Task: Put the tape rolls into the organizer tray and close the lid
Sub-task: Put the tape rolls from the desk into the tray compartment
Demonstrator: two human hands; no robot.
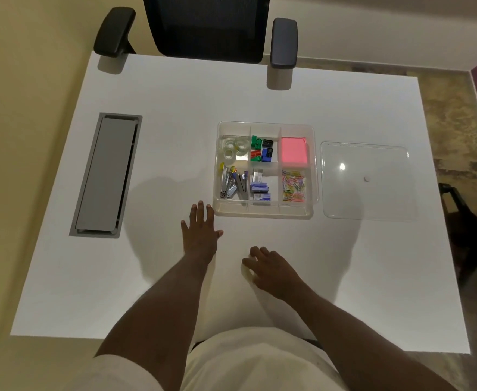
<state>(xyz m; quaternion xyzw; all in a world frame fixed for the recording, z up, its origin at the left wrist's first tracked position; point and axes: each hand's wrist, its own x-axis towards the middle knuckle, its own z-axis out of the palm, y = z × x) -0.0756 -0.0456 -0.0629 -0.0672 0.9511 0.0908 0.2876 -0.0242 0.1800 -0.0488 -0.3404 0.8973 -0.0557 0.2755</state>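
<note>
Tape rolls (235, 148) lie in tray (265, 213), beyond both empty hands.

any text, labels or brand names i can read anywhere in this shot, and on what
None can be read.
Staple boxes in the organizer tray: there is print on them, too small and blurred to read.
Pink sticky notes, tape rolls, clear lid: no text visible.

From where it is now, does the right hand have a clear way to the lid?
Probably yes. The right hand rests empty on the table, and the lid lies flat right of the organizer tray, with only bare tabletop between them.
</note>
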